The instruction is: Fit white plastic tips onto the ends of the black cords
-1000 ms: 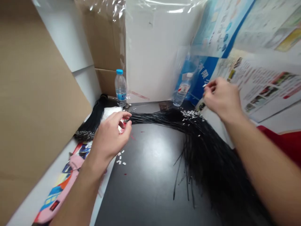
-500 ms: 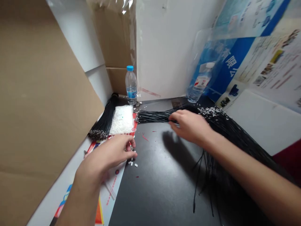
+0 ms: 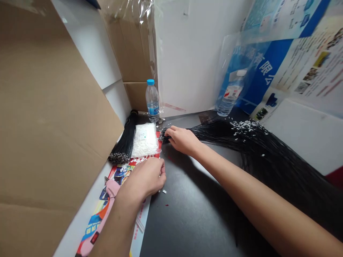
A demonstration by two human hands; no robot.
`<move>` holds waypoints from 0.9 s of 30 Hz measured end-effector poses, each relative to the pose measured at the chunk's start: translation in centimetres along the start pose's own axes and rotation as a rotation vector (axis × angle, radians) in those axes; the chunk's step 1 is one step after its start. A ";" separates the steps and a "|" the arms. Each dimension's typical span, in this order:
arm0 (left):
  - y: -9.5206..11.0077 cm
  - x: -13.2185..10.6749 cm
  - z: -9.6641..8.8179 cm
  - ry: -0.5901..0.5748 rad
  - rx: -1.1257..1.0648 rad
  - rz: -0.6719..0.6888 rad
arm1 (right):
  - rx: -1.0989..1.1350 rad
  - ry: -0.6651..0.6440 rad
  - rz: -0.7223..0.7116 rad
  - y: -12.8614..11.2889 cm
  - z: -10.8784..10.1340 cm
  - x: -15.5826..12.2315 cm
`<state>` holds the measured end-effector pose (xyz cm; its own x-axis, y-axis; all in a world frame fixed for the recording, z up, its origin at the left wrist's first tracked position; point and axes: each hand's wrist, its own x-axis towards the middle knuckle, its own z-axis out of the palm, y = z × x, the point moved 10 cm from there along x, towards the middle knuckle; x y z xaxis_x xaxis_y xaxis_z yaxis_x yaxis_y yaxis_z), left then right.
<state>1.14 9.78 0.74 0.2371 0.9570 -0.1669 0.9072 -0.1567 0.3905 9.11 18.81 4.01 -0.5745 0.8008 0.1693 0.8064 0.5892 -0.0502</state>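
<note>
My right hand point(image 3: 183, 141) is at the metal-tipped end of a bundle of black wires point(image 3: 209, 130), its fingers pinched on the wires there. Closer to me, my left hand point(image 3: 151, 175) is closed, thumb and fingertips pressed together low over the table edge of a printed sheet; whatever it pinches is hidden. A few small white pieces point(image 3: 164, 191) lie beside it. Behind my left hand rests a clear bag of white pieces point(image 3: 145, 139). A tied bundle of black wires point(image 3: 128, 132) with metal ends lies left of the bag.
A pink glue gun point(image 3: 112, 187) lies on the colourful printed sheet point(image 3: 92, 217), partly behind my left forearm. Two water bottles, one blue-capped point(image 3: 152, 101) and one white-capped point(image 3: 230, 92), stand at the back. White pieces point(image 3: 248, 126) are scattered over wires at right. Cardboard point(image 3: 53, 125) rises at left.
My right hand has moved left along the wire bundle to its metal-tipped end. My left hand's fingers have closed from a looser, parted pose. The view has shifted slightly.
</note>
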 end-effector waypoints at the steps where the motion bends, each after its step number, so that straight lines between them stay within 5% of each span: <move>1: 0.2 0.0 0.0 -0.003 0.013 0.000 | -0.005 0.017 0.011 0.1 0.0 0.1; 10: 1.0 0.3 -0.8 0.049 -0.026 0.018 | 0.132 0.163 -0.056 0.4 0.1 0.3; 17: 3.7 1.2 -0.1 0.126 -0.209 0.229 | 0.819 0.560 0.126 3.8 -4.5 -0.6; 23: 4.6 1.5 -0.2 0.257 -0.263 0.317 | 1.402 0.598 0.283 8.2 -7.4 2.2; 27: 4.3 1.5 -0.5 0.303 -0.292 0.306 | 1.489 0.681 0.348 8.6 -13.0 1.8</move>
<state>5.20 10.72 2.61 0.3258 0.9127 0.2467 0.6673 -0.4068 0.6238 16.83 23.87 16.70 0.0747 0.9519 0.2972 -0.1829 0.3060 -0.9343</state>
